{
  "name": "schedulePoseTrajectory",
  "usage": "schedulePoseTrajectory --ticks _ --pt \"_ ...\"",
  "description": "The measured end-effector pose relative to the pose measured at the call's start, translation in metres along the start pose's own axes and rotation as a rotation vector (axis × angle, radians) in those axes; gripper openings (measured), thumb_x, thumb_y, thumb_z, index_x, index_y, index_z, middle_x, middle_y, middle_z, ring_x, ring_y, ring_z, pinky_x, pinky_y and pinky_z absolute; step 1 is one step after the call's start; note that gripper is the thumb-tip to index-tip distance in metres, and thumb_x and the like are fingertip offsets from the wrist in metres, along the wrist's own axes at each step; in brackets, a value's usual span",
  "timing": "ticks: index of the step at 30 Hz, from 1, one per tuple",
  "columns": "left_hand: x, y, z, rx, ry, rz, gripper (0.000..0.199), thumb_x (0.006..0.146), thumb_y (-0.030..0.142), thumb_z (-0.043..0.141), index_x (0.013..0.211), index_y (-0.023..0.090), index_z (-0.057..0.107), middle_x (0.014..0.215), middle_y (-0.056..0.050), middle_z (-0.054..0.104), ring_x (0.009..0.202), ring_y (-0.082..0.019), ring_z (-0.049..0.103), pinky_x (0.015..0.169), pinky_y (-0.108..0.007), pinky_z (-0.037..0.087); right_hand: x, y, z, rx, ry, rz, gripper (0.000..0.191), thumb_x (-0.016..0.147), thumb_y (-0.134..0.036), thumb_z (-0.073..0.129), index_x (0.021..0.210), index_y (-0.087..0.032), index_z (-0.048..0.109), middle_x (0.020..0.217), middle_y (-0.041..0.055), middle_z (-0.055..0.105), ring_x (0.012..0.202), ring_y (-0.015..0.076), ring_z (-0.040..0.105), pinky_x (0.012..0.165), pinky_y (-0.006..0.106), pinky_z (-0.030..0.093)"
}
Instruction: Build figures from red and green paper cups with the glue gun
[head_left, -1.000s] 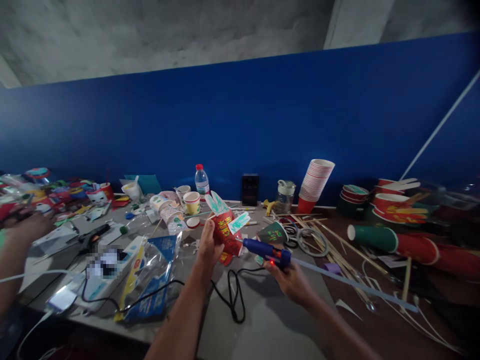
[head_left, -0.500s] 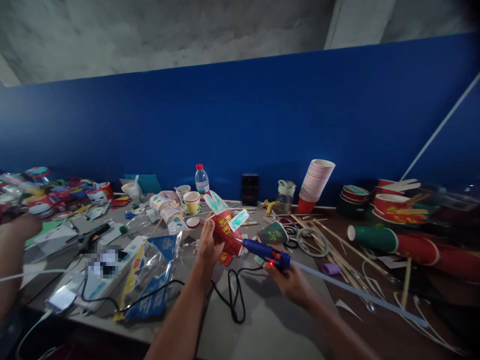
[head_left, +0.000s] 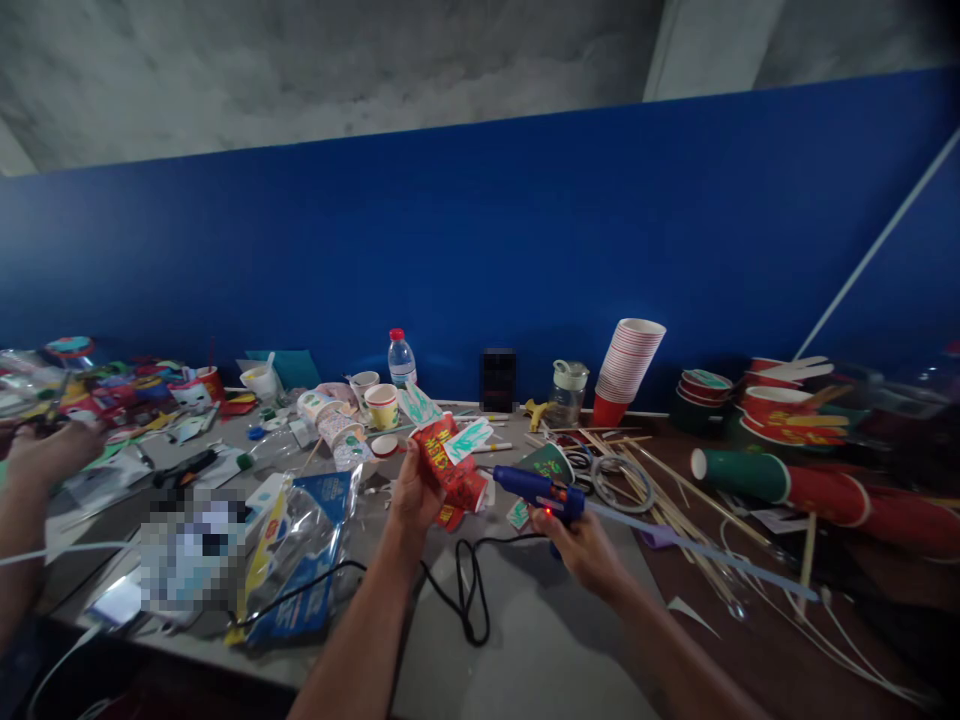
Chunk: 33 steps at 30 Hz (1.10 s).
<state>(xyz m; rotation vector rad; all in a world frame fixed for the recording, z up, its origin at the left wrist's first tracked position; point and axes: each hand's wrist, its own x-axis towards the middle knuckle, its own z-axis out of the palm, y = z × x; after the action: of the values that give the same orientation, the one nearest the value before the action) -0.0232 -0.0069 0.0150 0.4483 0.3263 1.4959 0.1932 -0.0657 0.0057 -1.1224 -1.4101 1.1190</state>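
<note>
In the middle of the head view, my left hand [head_left: 415,497] is closed around a red paper cup [head_left: 437,452] with yellow writing. White paper pieces [head_left: 469,440] with green scribbles stick out from its top and side. My right hand [head_left: 576,548] grips a blue hot glue gun [head_left: 541,488] with a red light lit on its body. The gun's nozzle points left at the cup, a short gap away. A long translucent glue stick [head_left: 697,545] trails from the gun's back end. Behind the gun lies a green paper cup [head_left: 551,464], partly hidden.
A black cord [head_left: 474,600] loops on the table before me. Stacked cups [head_left: 630,365], a water bottle [head_left: 401,358] and a jar [head_left: 568,385] stand along the blue partition. Wooden sticks [head_left: 694,560] lie right. At far left another person's hand [head_left: 56,450] holds scissors.
The glue gun's nozzle has drawn back slightly to the right, away from the red cup. The cup has tilted a little in my left hand. The other person's hand at left has moved.
</note>
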Motion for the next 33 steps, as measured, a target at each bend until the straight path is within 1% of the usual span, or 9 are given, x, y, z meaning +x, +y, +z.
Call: schedulePoseTrajectory --ticks 4,7,9,13,16,19,23,27,33 --pt "-0.001 0.002 -0.002 -0.019 -0.036 0.017 0.051 0.090 0.047 0.047 0.135 0.022 0.049 0.107 -0.008 0.072 0.088 -0.022 0.070 0.079 -0.036 0.056 0.001 0.003 -0.003 0.136 -0.029 0.109 0.040 0.068 -0.056 0.068 0.077 -0.016 0.071 0.074 0.0058 0.070 0.060 0.0151 0.058 0.047 0.022 0.040" --pt "0.000 0.005 -0.006 -0.023 -0.035 0.011 0.054 0.089 0.049 0.047 0.136 0.022 0.047 0.107 -0.009 0.072 0.087 -0.022 0.070 0.078 -0.037 0.056 0.003 0.005 -0.005 0.388 0.042 0.271 0.039 0.068 -0.051 0.072 0.090 -0.019 0.070 0.081 0.0059 0.074 0.070 0.0195 0.065 0.053 0.025 0.047" --pt "0.002 0.006 -0.011 -0.028 -0.026 0.010 0.057 0.089 0.051 0.047 0.138 0.023 0.045 0.106 -0.009 0.072 0.087 -0.023 0.070 0.080 -0.039 0.056 0.005 0.003 -0.006 0.524 0.094 0.377 0.034 0.067 -0.045 0.074 0.089 -0.019 0.068 0.078 0.0042 0.074 0.063 0.0181 0.066 0.051 0.025 0.049" --pt "0.007 0.009 -0.021 -0.054 -0.048 0.034 0.054 0.091 0.054 0.040 0.139 0.029 0.044 0.108 -0.007 0.071 0.092 -0.022 0.069 0.085 -0.039 0.054 0.007 -0.011 -0.011 0.656 0.064 0.484 0.019 0.071 -0.033 0.070 0.080 -0.016 0.068 0.072 0.0051 0.073 0.058 0.0159 0.065 0.055 0.025 0.052" --pt "0.008 0.011 -0.023 -0.075 -0.046 0.054 0.052 0.091 0.053 0.038 0.137 0.030 0.045 0.108 -0.006 0.072 0.093 -0.023 0.068 0.087 -0.042 0.053 -0.001 -0.015 -0.020 0.686 0.007 0.520 0.008 0.070 -0.022 0.067 0.072 -0.014 0.066 0.063 0.0045 0.069 0.057 0.0148 0.064 0.061 0.025 0.054" --pt "0.009 0.013 -0.021 -0.102 -0.026 0.097 0.050 0.092 0.052 0.038 0.136 0.031 0.047 0.110 -0.005 0.071 0.094 -0.023 0.068 0.093 -0.046 0.049 -0.016 -0.004 -0.032 0.689 -0.039 0.623 0.004 0.069 -0.016 0.062 0.066 -0.014 0.062 0.058 0.0041 0.065 0.054 0.0138 0.061 0.059 0.025 0.054" --pt "0.008 0.015 -0.017 -0.114 -0.065 0.141 0.049 0.092 0.052 0.037 0.135 0.032 0.048 0.118 -0.005 0.068 0.099 -0.022 0.066 0.098 -0.047 0.045 -0.032 0.016 -0.041 0.718 -0.048 0.820 0.018 0.077 -0.015 0.052 0.060 -0.014 0.057 0.051 0.0046 0.059 0.048 0.0122 0.057 0.054 0.022 0.052" --pt "0.007 0.017 -0.014 -0.094 -0.094 0.165 0.048 0.091 0.053 0.037 0.133 0.032 0.049 0.121 -0.005 0.067 0.102 -0.022 0.065 0.096 -0.047 0.046 -0.035 0.019 -0.041 0.726 -0.027 0.938 0.023 0.089 -0.018 0.048 0.068 -0.013 0.057 0.052 0.0038 0.060 0.049 0.0118 0.059 0.057 0.022 0.053" --pt "0.008 0.018 -0.018 -0.077 -0.091 0.176 0.048 0.091 0.052 0.039 0.134 0.031 0.049 0.125 -0.007 0.064 0.105 -0.024 0.064 0.097 -0.049 0.046 -0.032 0.008 -0.044 0.504 -0.017 1.040 0.025 0.091 -0.033 0.054 0.088 -0.009 0.061 0.063 0.0063 0.069 0.056 0.0165 0.067 0.059 0.028 0.057"
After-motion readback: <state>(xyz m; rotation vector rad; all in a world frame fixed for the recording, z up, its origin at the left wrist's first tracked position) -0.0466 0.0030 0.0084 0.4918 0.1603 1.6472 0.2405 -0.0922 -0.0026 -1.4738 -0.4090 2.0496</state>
